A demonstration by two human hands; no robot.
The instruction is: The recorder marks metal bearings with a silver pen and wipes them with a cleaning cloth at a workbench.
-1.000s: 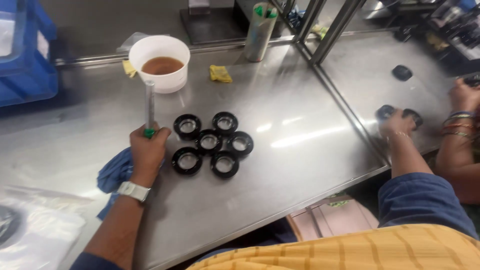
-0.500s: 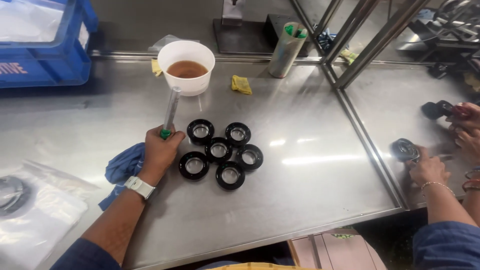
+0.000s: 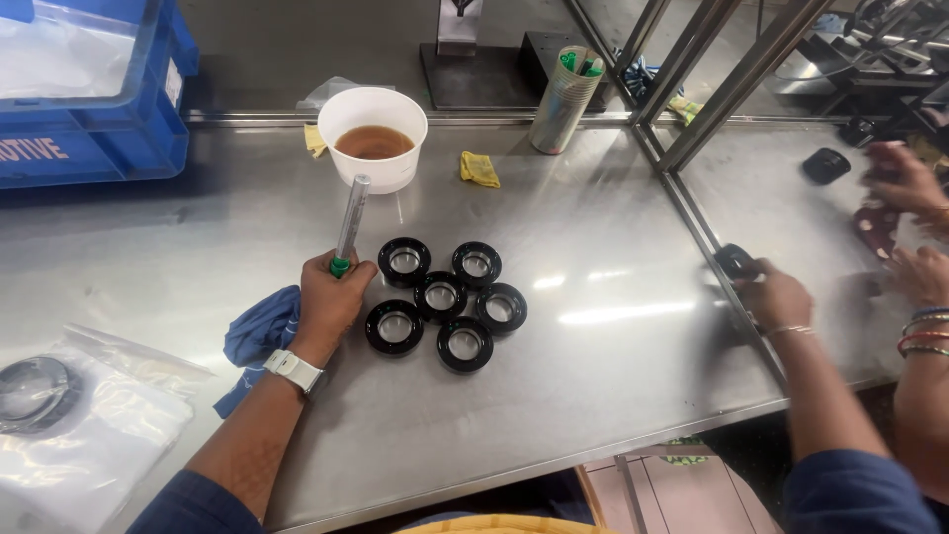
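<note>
Left grip closed around upright silver tube.

Single head-worn view, steeply down and forward over the steel table, fairly near.

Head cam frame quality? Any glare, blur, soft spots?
Head view: overhead light throws streaky glare on the steel table, brightest right of the black rings; the rings, white bowl and left hand with its brush are sharp; the right hand and a co-worker's hands at far right are motion-blurred; slight wide-angle bend at the edges.
</note>
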